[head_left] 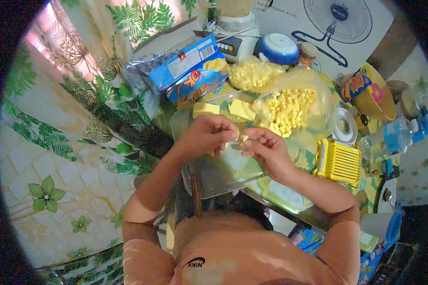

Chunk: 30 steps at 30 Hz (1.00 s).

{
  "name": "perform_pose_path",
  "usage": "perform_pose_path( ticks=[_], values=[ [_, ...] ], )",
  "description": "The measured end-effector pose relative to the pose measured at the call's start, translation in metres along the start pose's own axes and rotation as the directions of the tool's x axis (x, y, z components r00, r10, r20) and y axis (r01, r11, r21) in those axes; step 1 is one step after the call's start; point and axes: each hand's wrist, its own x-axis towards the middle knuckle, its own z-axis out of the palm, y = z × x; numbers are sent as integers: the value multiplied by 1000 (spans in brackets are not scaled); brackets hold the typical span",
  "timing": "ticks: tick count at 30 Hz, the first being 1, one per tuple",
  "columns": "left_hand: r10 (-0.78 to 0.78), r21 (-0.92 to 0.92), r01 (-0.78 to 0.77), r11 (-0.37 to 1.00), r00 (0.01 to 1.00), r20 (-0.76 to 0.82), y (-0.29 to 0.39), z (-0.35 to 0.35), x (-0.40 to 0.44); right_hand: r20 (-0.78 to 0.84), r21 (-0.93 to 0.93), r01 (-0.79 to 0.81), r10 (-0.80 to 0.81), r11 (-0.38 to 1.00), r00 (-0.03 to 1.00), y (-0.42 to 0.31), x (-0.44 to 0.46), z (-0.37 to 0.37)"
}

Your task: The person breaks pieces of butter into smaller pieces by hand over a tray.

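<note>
My left hand and my right hand meet over a clear plastic board or tray, fingertips pinched and almost touching. Between the right fingertips shows a small yellow piece, which looks like cheese. A pale bit also shows at the left fingertips, too small to make out. Just beyond the hands lie two yellow cheese-like blocks, one on the left and one on the right. An open clear plastic bag holds many yellow cut pieces behind my right hand.
Another bag of yellow pieces sits behind. Around stand a blue box, a blue-white bowl, a white appliance and a jar. Rightward are a yellow slotted slicer, a yellow tub and a water bottle.
</note>
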Motion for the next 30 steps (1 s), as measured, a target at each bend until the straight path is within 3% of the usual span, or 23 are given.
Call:
perform_pose_path(
  ticks=[10,15,22,30],
  values=[
    [2,-232,-4,973,1000,-10,-6,1,-4,-5,-4,14,-14,1000,1000,4,2,-5],
    [-53,-163,51,985,999,-8,-12,1,-3,-1,-118,123,-124,985,992,6,2,-4],
    [-82,-177,83,981,997,14,-11,1,-2,17,-74,80,-79,994,997,5,1,-4],
    [-59,-141,49,989,996,-66,1,15,-3,-27,3,94,-94,996,995,6,3,-6]
  ],
)
